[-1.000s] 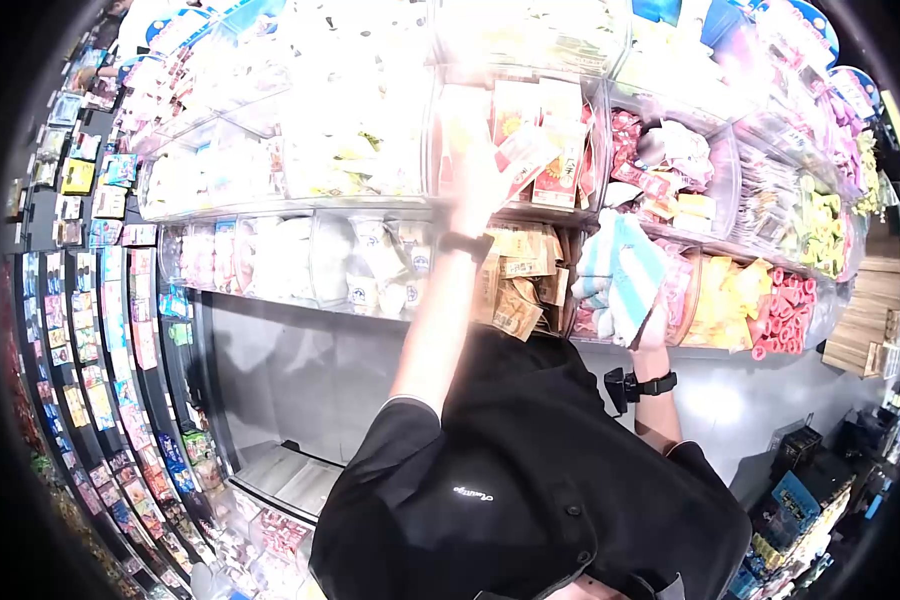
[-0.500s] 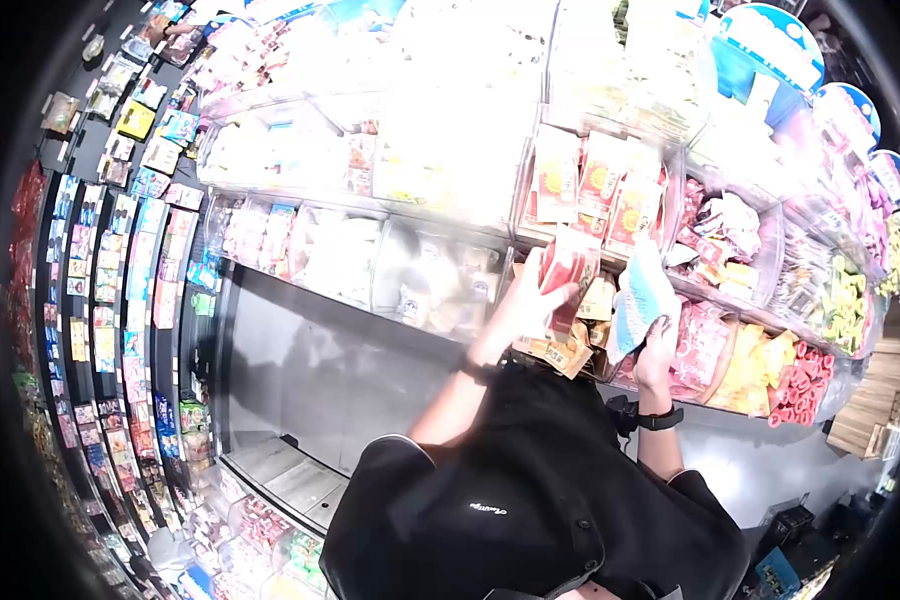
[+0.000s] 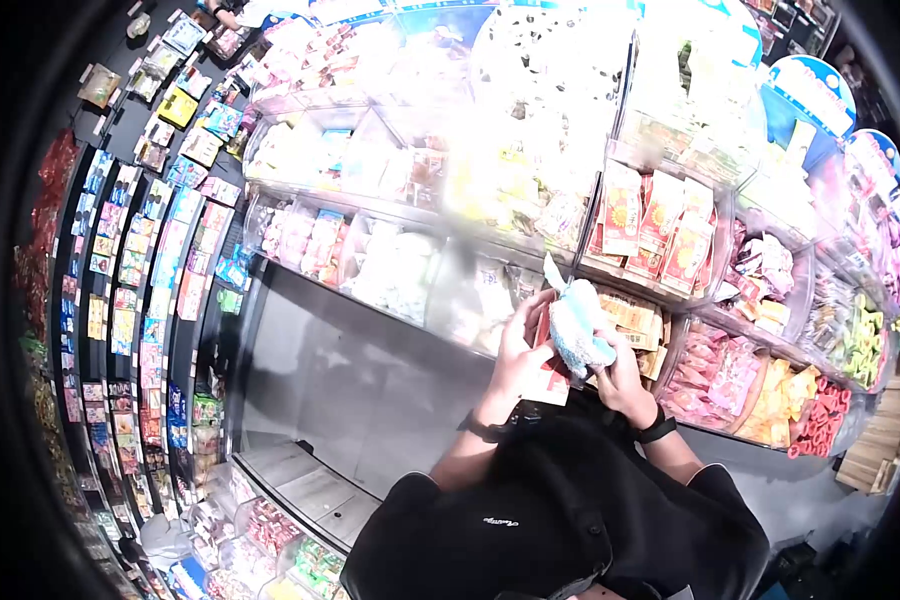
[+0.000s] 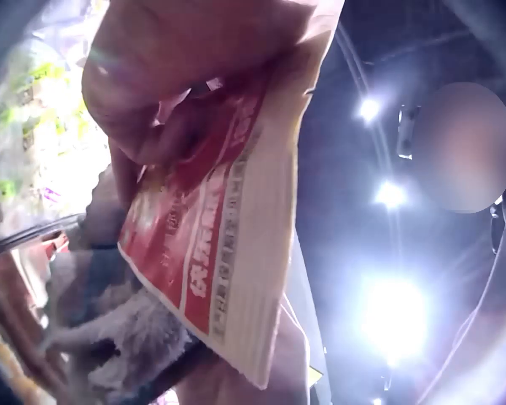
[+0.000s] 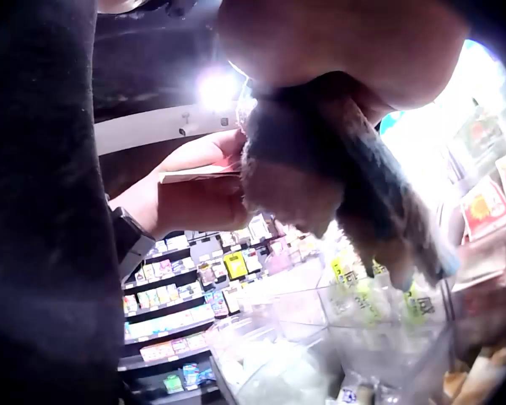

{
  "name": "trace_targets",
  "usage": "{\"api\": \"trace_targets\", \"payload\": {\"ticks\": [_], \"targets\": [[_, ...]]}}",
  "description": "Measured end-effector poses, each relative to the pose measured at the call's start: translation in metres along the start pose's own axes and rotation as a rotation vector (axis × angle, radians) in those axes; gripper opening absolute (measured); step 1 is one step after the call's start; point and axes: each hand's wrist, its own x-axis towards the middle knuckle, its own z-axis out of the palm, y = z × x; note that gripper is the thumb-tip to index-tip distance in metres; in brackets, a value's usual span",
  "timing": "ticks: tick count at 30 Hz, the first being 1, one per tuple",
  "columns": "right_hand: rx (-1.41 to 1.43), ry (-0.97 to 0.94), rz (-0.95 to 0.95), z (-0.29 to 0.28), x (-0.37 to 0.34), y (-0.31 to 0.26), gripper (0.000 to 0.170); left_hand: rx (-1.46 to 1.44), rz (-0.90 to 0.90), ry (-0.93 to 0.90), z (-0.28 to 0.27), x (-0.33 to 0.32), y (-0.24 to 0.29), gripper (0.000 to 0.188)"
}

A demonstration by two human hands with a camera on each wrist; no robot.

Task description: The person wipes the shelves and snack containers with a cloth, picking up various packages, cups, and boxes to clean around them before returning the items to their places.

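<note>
My left hand (image 3: 515,357) grips a flat red and white packet (image 3: 550,383) in front of my body. In the left wrist view the curled fingers hold the packet (image 4: 211,228) by its upper part, its printed face showing. My right hand (image 3: 622,375) holds a bunched light-blue and white cloth (image 3: 578,328) right beside the packet. In the right wrist view the cloth (image 5: 291,160) hangs dark under my right hand (image 5: 346,42), and my left hand (image 5: 185,181) is behind it with the packet.
Clear bins of wrapped goods span the front; red sunflower packets (image 3: 660,225) fill one, brown packets (image 3: 630,318) the one below. Pink bags (image 3: 710,370) lie to the right. Shelves of small packages (image 3: 125,300) stand at the left, above a low grey ledge (image 3: 305,490).
My left hand has come back from the red packet bin with a packet. The cloth in my right hand has moved left against it, and the head view has shifted left.
</note>
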Motion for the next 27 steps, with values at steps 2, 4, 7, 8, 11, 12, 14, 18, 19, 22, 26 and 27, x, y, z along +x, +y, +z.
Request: {"api": "trace_targets", "payload": {"ticks": [2, 4, 7, 8, 11, 12, 14, 18, 19, 22, 26, 27], "targets": [[0.002, 0.082, 0.048, 0.004, -0.002, 0.014, 0.035, 0.051, 0.032, -0.098, -0.006, 0.001, -0.016, 0.065], [0.091, 0.164, 0.223, 0.003, 0.007, 0.009, 0.034, 0.002, -0.07, -0.14, -0.002, -0.002, -0.018, 0.065], [-0.049, 0.196, 0.071, 0.004, 0.02, -0.006, 0.034, -0.018, -0.016, -0.08, 0.008, 0.002, -0.004, 0.064], [-0.03, 0.15, 0.036, 0.002, 0.023, -0.016, 0.035, -0.052, 0.034, -0.058, 0.008, 0.005, 0.0, 0.064], [-0.077, 0.08, -0.162, 0.004, 0.019, -0.02, 0.033, -0.061, 0.045, 0.01, 0.01, 0.009, 0.022, 0.062], [-0.03, 0.088, -0.19, 0.007, 0.012, -0.013, 0.031, -0.065, 0.062, 0.029, 0.011, 0.01, 0.025, 0.06], [0.022, 0.114, -0.208, 0.011, 0.005, -0.008, 0.029, -0.059, 0.077, 0.007, 0.01, 0.009, 0.018, 0.06], [-0.049, 0.048, -0.068, 0.001, 0.01, -0.019, 0.029, 0.047, 0.122, -0.085, 0.01, 0.006, 0.003, 0.063], [-0.019, 0.135, -0.078, 0.001, 0.018, -0.026, 0.028, -0.009, 0.12, -0.146, 0.011, 0.006, 0.006, 0.063], [-0.01, 0.274, 0.058, 0.001, 0.016, -0.025, 0.028, -0.001, 0.113, -0.21, 0.007, 0.01, 0.006, 0.063], [0.063, 0.176, -0.166, 0.002, 0.016, -0.026, 0.024, -0.014, 0.182, -0.059, 0.016, 0.009, 0.023, 0.062], [0.065, 0.162, -0.172, 0.003, 0.011, -0.021, 0.025, -0.007, 0.196, -0.016, 0.018, 0.008, 0.025, 0.062]]}}
